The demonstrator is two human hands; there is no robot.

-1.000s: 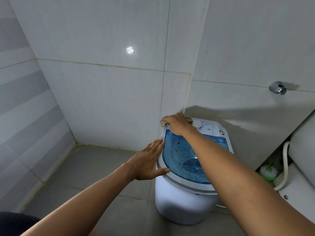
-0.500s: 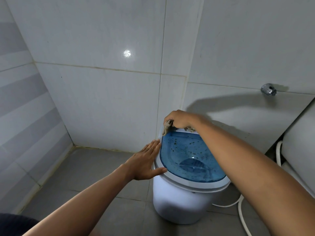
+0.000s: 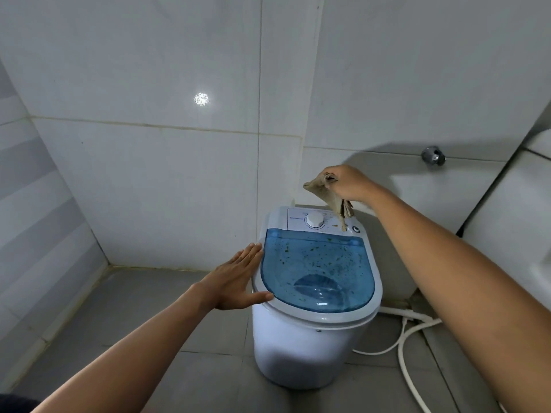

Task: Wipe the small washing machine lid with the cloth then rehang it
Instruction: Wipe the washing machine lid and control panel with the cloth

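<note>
My left hand (image 3: 235, 277) lies flat and released against the washer (image 3: 310, 347) rim beside the speckled blue lid (image 3: 316, 272), while my right hand (image 3: 347, 183) pinches the cloth (image 3: 329, 196) above the dial (image 3: 315, 219), where a loose grip might drop it behind.

Blue lid and tan cloth
The see-through blue lid (image 3: 316, 272) is shut and speckled with dirt; the crumpled tan cloth (image 3: 331, 198) hangs above the machine's back.

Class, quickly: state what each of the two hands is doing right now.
Left hand: open, flat against the washing machine rim.
Right hand: closed, holding the cloth above the machine.
</note>
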